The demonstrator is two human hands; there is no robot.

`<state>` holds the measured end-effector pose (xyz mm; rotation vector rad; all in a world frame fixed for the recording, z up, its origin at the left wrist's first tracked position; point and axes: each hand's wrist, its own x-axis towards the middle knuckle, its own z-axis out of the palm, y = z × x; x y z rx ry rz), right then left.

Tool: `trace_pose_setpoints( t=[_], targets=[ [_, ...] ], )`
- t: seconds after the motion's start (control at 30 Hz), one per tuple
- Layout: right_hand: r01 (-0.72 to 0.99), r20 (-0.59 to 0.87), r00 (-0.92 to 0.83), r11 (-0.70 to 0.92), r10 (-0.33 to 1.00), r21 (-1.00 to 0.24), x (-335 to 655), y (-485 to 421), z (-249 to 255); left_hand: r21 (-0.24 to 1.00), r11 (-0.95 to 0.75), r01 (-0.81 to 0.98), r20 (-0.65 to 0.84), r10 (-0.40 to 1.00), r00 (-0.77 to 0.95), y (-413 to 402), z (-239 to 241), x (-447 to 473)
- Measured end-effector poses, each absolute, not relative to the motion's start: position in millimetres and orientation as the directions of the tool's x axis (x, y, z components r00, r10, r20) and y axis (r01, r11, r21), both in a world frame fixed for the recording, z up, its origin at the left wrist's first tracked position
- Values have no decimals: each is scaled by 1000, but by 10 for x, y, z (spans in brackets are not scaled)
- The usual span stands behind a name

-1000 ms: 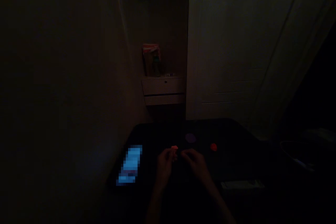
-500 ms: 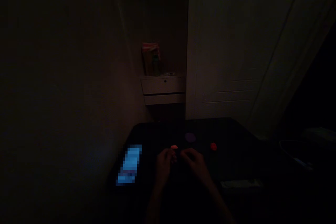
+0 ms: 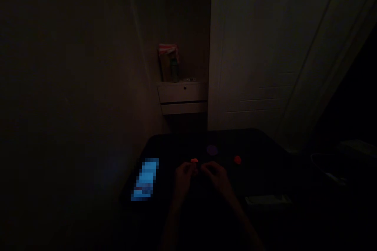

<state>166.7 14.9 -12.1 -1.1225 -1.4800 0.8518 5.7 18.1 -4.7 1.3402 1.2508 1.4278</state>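
The scene is very dark. My left hand (image 3: 184, 174) is closed in a pinch, and a small bright orange piece (image 3: 194, 160) shows at its fingertips, seemingly held. What that piece is made of, I cannot make out. Just to the right, my right hand (image 3: 216, 174) is also pinched, its fingertips pointing toward the left hand with a narrow gap between them. Anything between the right fingers is too dark to see. On the dark table (image 3: 173, 141), beyond the hands, lie a flat purple round (image 3: 212, 150) and a red-orange lump (image 3: 237, 160).
A lit, blurred phone screen (image 3: 146, 178) lies at the table's left side. A pale flat object (image 3: 268, 200) is near the front right. Behind stand a drawer unit (image 3: 182, 94) bearing a bottle (image 3: 174, 70) and a striped packet (image 3: 168, 50), and a large pale door panel (image 3: 250, 47).
The whole view has shifted slightly, so things sit a little higher in the picture. The orange piece shows a narrower outline at the left fingertips. Both hands remain close together in a pinch.
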Motion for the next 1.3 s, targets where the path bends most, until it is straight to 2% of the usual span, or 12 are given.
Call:
trace_pose_setpoints(
  t=[0.27,0.57,0.87,1.07,1.3],
  targets=[
    [211,349,-17,345,937,-915,1685,163,-171,984,-171,-45,164,979,-125,186,-120,64],
    [233,346,-20,341,938,-911,1693,167,-150,978,-208,-26,205,973,-107,162,-72,88],
    [263,309,-3,299,951,-917,1659,124,-84,983,-179,-39,176,982,-65,166,-88,59],
    [245,340,-7,331,940,-911,1670,128,-80,962,-273,27,274,957,-95,149,-30,40],
    [237,388,8,375,922,-896,1687,153,-110,979,-193,68,202,965,-168,152,-37,70]
  ],
)
